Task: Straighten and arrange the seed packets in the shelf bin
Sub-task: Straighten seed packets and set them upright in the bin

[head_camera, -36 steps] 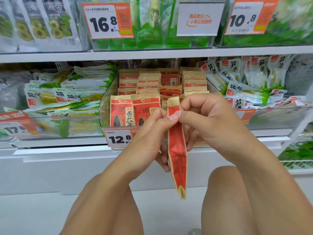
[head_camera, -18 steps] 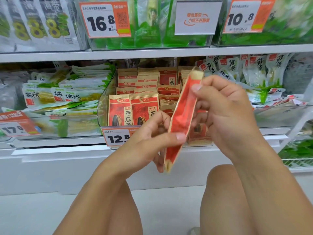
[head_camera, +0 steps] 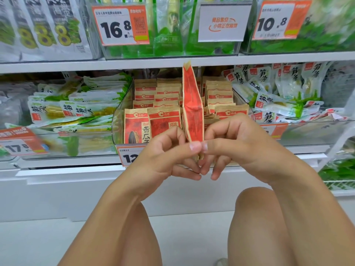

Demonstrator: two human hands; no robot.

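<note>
A red and tan seed packet [head_camera: 192, 110] stands upright, edge-on to me, in front of the clear shelf bin [head_camera: 120, 116]. My left hand [head_camera: 169, 156] and my right hand [head_camera: 236, 148] both pinch its bottom edge between thumb and fingers, thumbs nearly touching. Its top reaches the upper shelf's edge. Inside the bin, several matching seed packets [head_camera: 151, 125] stand in rows, the front two at the left facing me; those behind the held packet are partly hidden.
Clear bins of green-and-white bamboo shoot packs sit to the left [head_camera: 76, 112] and right [head_camera: 284, 96]. An orange price tag [head_camera: 128, 156] hangs on the bin's front. The upper shelf [head_camera: 172, 62] carries green packs. My bare knees are below, over a white floor.
The packet has been turned end over end: it hung down from my fingers, then tilted, and stands upright with both hands pinching its bottom edge.
</note>
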